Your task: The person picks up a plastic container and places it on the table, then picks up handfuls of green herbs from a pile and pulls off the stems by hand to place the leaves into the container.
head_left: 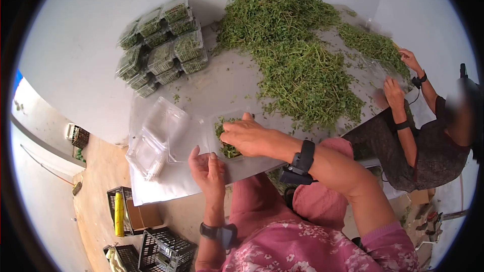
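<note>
An open clear plastic box lies near the table's front edge, its lid (185,138) folded out to the left and green sprigs (229,149) in its base. Over the base is my right hand (252,137), its fingers bent down onto the sprigs; the fingertips are partly hidden. My left hand (208,168) is palm up at the box's front edge, fingers curled and apart, with nothing seen in it. Left of the lid sits a stack of empty clear boxes (147,156). Beyond the box a large heap of green sprigs (302,78) spreads over the table.
Filled clear boxes (161,58) are stacked at the table's back left. At the right a co-worker (428,156) has both hands near another pile of greens (370,45). Black crates (164,254) and a broom (76,188) are on the floor at the left.
</note>
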`<state>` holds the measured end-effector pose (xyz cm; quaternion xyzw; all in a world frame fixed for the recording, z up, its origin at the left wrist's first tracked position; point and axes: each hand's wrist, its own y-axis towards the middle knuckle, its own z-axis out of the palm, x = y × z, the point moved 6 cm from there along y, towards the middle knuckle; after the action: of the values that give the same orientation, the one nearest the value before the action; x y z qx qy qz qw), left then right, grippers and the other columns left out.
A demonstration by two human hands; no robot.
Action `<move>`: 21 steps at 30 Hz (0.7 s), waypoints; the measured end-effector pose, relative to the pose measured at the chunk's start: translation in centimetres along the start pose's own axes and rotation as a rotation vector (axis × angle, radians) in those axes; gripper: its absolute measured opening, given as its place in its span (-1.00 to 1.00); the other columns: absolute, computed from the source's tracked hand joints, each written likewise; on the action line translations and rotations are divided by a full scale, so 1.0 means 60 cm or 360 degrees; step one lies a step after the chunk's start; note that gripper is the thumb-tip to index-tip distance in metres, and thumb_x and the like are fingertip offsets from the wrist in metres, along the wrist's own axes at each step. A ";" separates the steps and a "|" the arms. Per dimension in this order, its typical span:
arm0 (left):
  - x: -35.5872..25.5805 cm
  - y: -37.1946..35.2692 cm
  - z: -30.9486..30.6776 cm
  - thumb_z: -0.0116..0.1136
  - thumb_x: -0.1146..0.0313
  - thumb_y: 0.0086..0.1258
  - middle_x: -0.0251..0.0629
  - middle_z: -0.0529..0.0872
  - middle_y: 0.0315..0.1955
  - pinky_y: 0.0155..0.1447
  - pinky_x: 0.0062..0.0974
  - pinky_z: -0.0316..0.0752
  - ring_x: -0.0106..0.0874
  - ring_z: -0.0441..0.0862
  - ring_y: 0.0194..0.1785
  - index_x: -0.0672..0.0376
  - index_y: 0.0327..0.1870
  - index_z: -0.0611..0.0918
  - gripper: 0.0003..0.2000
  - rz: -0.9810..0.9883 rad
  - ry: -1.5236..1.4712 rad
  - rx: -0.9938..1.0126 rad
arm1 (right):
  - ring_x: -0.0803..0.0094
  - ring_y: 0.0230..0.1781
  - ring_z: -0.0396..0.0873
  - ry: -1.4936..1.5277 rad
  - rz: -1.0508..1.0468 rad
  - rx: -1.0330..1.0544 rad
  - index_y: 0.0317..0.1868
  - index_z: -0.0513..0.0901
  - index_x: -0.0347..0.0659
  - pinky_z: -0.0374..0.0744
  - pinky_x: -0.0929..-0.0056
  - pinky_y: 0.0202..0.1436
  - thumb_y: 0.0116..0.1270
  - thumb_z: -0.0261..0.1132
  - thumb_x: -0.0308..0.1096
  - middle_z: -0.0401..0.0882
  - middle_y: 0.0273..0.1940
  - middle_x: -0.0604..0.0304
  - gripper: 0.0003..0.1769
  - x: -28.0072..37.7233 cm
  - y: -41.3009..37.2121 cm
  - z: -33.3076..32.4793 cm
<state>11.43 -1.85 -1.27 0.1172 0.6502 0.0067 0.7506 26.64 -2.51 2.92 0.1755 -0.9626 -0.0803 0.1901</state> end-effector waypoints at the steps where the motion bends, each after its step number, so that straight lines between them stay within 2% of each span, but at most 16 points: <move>1: 0.000 0.001 -0.002 0.10 0.49 0.42 -0.28 0.52 -0.28 -0.44 -0.67 0.40 -0.60 0.49 -0.45 0.32 0.26 0.27 -0.56 0.0007 0.0005 0.0004 | 0.22 -0.12 0.51 0.0037 0.0028 0.0054 -0.17 0.61 -0.16 0.26 0.17 0.03 0.15 0.15 -0.59 0.51 -0.20 0.13 -0.75 0.002 0.000 -0.016; 5: -0.005 -0.002 0.000 0.10 0.50 0.41 -0.28 0.53 -0.29 -0.44 -0.67 0.40 -0.60 0.49 -0.45 0.33 0.26 0.27 -0.55 0.0005 -0.0007 -0.0005 | 0.19 -0.09 0.53 0.0313 0.0129 0.0059 -0.12 0.64 -0.14 0.27 0.13 0.08 0.13 0.17 -0.58 0.58 -0.15 0.12 -0.70 0.006 -0.008 -0.083; 8: -0.006 -0.003 -0.002 0.11 0.50 0.41 -0.28 0.53 -0.31 -0.44 -0.67 0.40 -0.60 0.49 -0.46 0.34 0.26 0.28 -0.56 0.0003 -0.0014 -0.0031 | 0.18 -0.08 0.55 0.0430 0.0204 0.0207 -0.20 0.66 -0.13 0.29 0.11 0.06 0.10 0.20 -0.54 0.61 -0.22 0.13 -0.76 0.009 -0.013 -0.096; 11: -0.001 -0.002 -0.001 0.10 0.49 0.42 -0.28 0.55 -0.32 -0.46 -0.68 0.40 -0.61 0.48 -0.47 0.34 0.25 0.29 -0.57 0.0040 -0.0006 -0.0055 | 0.17 -0.15 0.58 0.0376 0.0086 0.0314 -0.32 0.65 -0.13 0.34 0.03 0.05 0.08 0.23 -0.50 0.63 -0.34 0.14 -0.85 0.012 -0.006 -0.058; 13: 0.005 0.001 -0.005 0.09 0.47 0.42 -0.27 0.56 -0.33 -0.48 -0.68 0.40 -0.62 0.48 -0.48 0.34 0.24 0.30 -0.59 0.0054 0.0022 -0.0029 | 0.13 -0.22 0.62 0.0311 0.0073 0.0232 -0.41 0.63 -0.17 0.37 -0.06 0.09 0.06 0.24 -0.50 0.64 -0.41 0.11 -0.93 0.020 0.008 -0.041; 15: 0.000 0.000 0.000 0.07 0.49 0.43 -0.27 0.56 -0.34 -0.46 -0.68 0.39 -0.62 0.46 -0.49 0.34 0.23 0.30 -0.60 0.0063 -0.0008 -0.0001 | 0.09 -0.26 0.63 0.0023 0.0104 0.0182 -0.47 0.62 -0.19 0.37 -0.13 0.13 0.06 0.23 -0.51 0.64 -0.42 0.06 -0.96 0.019 0.022 -0.003; 19: -0.003 -0.002 0.004 0.06 0.50 0.43 -0.27 0.55 -0.34 -0.44 -0.68 0.37 -0.62 0.44 -0.50 0.35 0.23 0.30 -0.60 0.0042 -0.0009 -0.0006 | 0.03 -0.25 0.63 -0.0027 0.0198 0.0251 -0.41 0.63 -0.22 0.38 -0.11 0.11 0.07 0.24 -0.52 0.64 -0.40 0.02 -0.94 0.017 0.020 0.012; 21: -0.005 -0.002 0.007 0.06 0.49 0.43 -0.30 0.53 -0.38 -0.46 -0.68 0.35 -0.63 0.41 -0.51 0.35 0.22 0.32 -0.62 0.0079 -0.0020 -0.0031 | 0.04 -0.27 0.63 0.0087 0.0109 0.0100 -0.40 0.63 -0.22 0.38 -0.12 0.07 0.09 0.26 -0.49 0.64 -0.38 0.03 -0.95 0.009 0.017 0.016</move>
<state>11.75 -2.09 -0.95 0.1260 0.6423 0.0310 0.7554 25.47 -1.69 2.44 0.1505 -0.9646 -0.0388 0.2133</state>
